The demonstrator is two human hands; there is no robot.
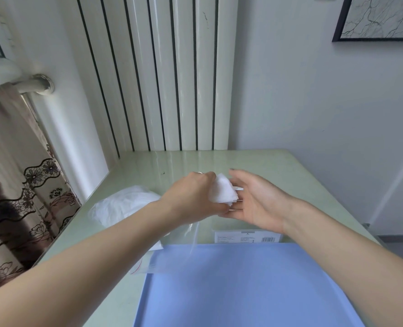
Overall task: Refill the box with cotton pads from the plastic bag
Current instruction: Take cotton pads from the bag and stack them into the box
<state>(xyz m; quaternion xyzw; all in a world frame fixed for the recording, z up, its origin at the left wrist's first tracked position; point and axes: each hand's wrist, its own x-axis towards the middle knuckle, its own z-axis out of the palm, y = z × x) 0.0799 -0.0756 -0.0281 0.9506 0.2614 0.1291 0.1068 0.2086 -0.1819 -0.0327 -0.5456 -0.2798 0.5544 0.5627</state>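
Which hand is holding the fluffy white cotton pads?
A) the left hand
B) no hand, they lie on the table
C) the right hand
A: the left hand grips the bunch of cotton pads above the table, while the right hand waits open beside it.

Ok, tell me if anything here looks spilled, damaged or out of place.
Nothing stands out. The left hand grips a wad of cotton pads beside the open right hand; the plastic bag lies crumpled on the table.
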